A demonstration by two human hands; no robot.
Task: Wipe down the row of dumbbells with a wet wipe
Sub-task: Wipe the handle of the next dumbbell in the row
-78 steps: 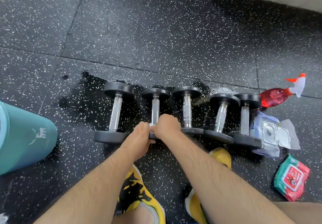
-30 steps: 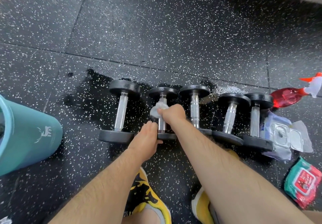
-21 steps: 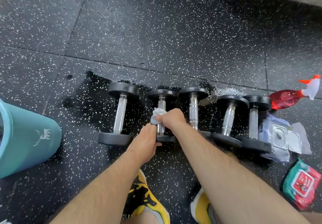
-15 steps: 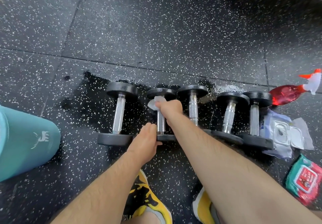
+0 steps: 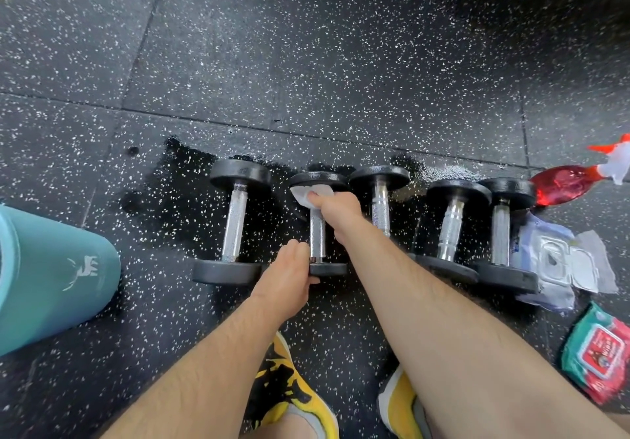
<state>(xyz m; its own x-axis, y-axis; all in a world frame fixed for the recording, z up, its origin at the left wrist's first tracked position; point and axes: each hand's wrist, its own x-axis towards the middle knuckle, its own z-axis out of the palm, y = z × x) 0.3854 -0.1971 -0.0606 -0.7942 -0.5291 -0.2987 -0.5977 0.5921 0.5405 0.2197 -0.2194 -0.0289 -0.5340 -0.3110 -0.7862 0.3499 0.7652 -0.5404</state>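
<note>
— Starting nearest the camera, what was there?
— Two yellow shoes on the speckled black floor, with both bare forearms reaching out above them. Off to the left was a teal tumbler. At the right edge lay a red-and-green wipe pack.
— And the hands?
— The left hand came first. Its grip was curled round the near end of the second dumbbell from the left, with the fingers where the handle met the near plate and the thumb against that plate's near face.
— The right one?
— The right hand was farther along the same handle, at its far end. Its grip was closed, pinching the wet wipe. The wipe stuck out to the left of the knuckles and lay against the inner face of the far plate.
— Where did the rest of the row lie?
— Five lay side by side, handles pointing away from the person. The first dumbbell was just left of the held one. The third dumbbell, fourth dumbbell and fifth dumbbell ran off to the right, and the right forearm hid the third's near plate.
— Anything beside them?
— An opened white wipe pack lay just beside the fifth, and beyond it a red spray bottle lay on its side. A dark wet patch spread over the floor under and behind the row.
</note>
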